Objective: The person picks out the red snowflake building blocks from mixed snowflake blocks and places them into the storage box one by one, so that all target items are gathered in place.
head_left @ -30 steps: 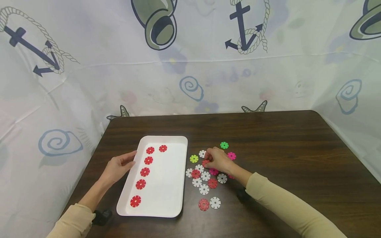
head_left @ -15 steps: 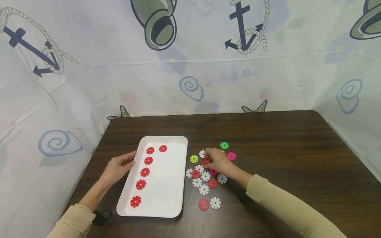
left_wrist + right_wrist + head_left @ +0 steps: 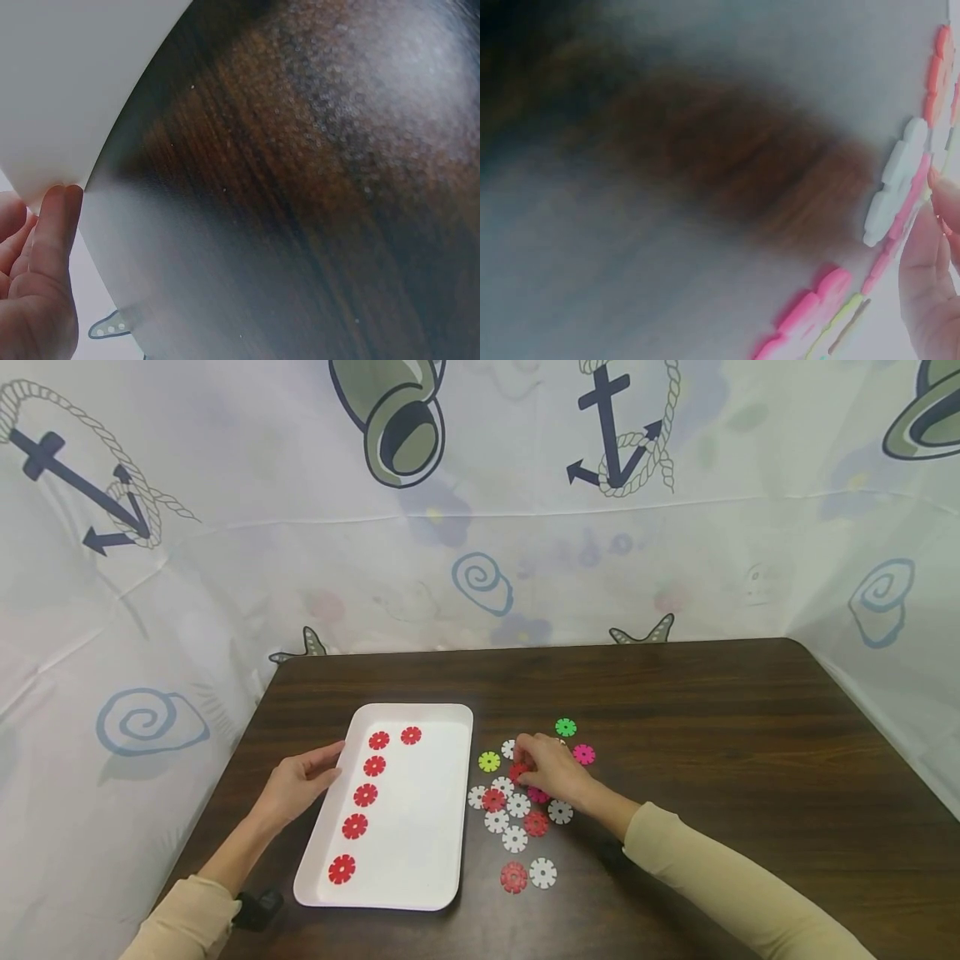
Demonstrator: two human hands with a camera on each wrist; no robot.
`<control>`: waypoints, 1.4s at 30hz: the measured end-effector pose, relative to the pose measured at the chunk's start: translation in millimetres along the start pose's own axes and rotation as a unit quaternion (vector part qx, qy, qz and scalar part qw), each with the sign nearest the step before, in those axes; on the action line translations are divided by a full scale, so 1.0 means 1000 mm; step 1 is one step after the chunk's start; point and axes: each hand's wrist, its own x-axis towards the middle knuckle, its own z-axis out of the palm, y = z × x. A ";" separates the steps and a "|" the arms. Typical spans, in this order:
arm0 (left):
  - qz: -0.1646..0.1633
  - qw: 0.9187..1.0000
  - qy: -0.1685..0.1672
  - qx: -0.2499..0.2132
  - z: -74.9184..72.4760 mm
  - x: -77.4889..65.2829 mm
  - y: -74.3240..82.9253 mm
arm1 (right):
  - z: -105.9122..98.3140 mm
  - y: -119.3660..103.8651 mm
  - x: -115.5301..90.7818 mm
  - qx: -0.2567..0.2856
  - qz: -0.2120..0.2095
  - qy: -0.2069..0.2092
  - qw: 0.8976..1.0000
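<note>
My left hand (image 3: 298, 783) rests at the left edge of a white tray (image 3: 412, 877), fingers fairly straight; in the left wrist view, fingertips (image 3: 61, 196) touch its rim. Several red notched discs (image 3: 365, 795) lie in the tray, most in a column along its left side, one farther right at the top. Over the pile right of the tray, my right hand (image 3: 553, 768) pinches a red notched disc (image 3: 517, 772), partly hidden under the fingers. Around it lie white discs (image 3: 518, 805), red discs (image 3: 536, 823) and a pink disc (image 3: 537, 795).
A yellow-green disc (image 3: 489, 762), a green disc (image 3: 566, 727) and a pink disc (image 3: 584, 754) lie at the pile's outer edges. Nearer the front are a red disc (image 3: 513, 877) and a white disc (image 3: 543, 873). Behind the dark wooden table (image 3: 712, 718) hangs a patterned curtain (image 3: 337, 560).
Almost nothing moves. Both hands stay in the same places, the right one over the red disc and the left one at the tray's edge.
</note>
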 end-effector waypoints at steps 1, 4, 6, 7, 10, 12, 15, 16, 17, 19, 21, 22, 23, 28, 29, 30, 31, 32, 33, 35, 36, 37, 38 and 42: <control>-0.002 1.000 0.000 0.000 0.000 0.000 0.000 | 0.000 0.000 0.000 0.008 -0.002 -0.001 1.000; -0.005 1.000 -0.001 0.000 -0.001 0.000 -0.001 | -0.002 0.001 0.001 0.039 -0.003 -0.006 0.999; -0.004 1.000 0.000 -0.001 -0.002 0.000 -0.002 | -0.004 -0.001 0.002 0.069 -0.001 -0.007 0.998; -0.004 1.000 0.000 0.000 -0.002 0.000 -0.002 | -0.006 -0.002 0.003 0.086 0.002 -0.007 0.996; -0.001 1.000 0.003 0.001 -0.003 0.000 -0.003 | -0.010 -0.009 0.006 0.129 0.009 -0.003 0.992; 0.000 1.000 0.004 0.000 -0.003 0.000 -0.004 | -0.012 -0.015 0.010 0.155 0.012 -0.003 0.988; -0.001 1.000 0.004 -0.002 -0.004 -0.001 -0.005 | -0.012 -0.026 0.018 0.179 0.009 -0.002 0.984; -0.001 1.000 0.003 -0.002 -0.004 -0.001 -0.005 | -0.011 -0.031 0.021 0.183 0.004 -0.001 0.983; -0.001 1.000 0.003 -0.003 -0.004 -0.001 -0.005 | -0.009 -0.036 0.025 0.188 -0.002 -0.003 0.982; -0.001 1.000 0.004 -0.004 -0.005 -0.001 -0.005 | -0.004 -0.047 0.032 0.186 -0.012 -0.003 0.982; 0.000 1.000 0.006 -0.004 -0.005 -0.002 -0.005 | 0.003 -0.058 0.040 0.185 -0.019 -0.010 0.983; 0.000 1.000 0.007 -0.005 -0.005 -0.002 -0.005 | 0.006 -0.063 0.044 0.182 -0.022 -0.014 0.983; 0.000 1.000 0.007 -0.006 -0.005 -0.001 -0.006 | 0.010 -0.068 0.048 0.181 -0.022 -0.019 0.983; -0.001 1.000 0.006 -0.006 -0.004 -0.001 -0.007 | 0.032 -0.087 0.070 0.160 -0.011 -0.036 0.986; -0.001 1.000 0.005 -0.006 -0.004 -0.001 -0.007 | 0.037 -0.090 0.074 0.154 -0.007 -0.038 0.987; -0.001 1.000 0.004 -0.007 -0.004 -0.001 -0.007 | 0.041 -0.092 0.078 0.146 -0.003 -0.039 0.988; 0.000 1.000 0.004 -0.007 -0.004 -0.001 -0.007 | 0.046 -0.094 0.081 0.140 0.000 -0.040 0.989; 0.000 1.000 0.003 -0.008 -0.004 -0.001 -0.007 | 0.049 -0.096 0.084 0.133 0.004 -0.041 0.990; 0.001 1.000 0.003 -0.007 -0.004 -0.001 -0.007 | 0.053 -0.098 0.087 0.125 0.008 -0.042 0.991; 0.002 1.000 0.003 -0.007 -0.004 0.000 -0.007 | 0.059 -0.102 0.091 0.115 0.016 -0.042 0.992; 0.002 1.000 0.004 -0.007 -0.003 0.000 -0.007 | 0.062 -0.103 0.093 0.113 0.021 -0.042 0.992; 0.003 1.000 0.004 -0.008 -0.003 0.000 -0.007 | 0.064 -0.104 0.094 0.111 0.026 -0.043 0.993; 0.003 1.000 0.004 -0.009 -0.003 0.000 -0.007 | 0.066 -0.106 0.096 0.109 0.031 -0.042 0.993; 0.005 1.000 0.002 -0.011 -0.003 0.001 -0.007 | 0.073 -0.108 0.098 0.105 0.050 -0.039 0.992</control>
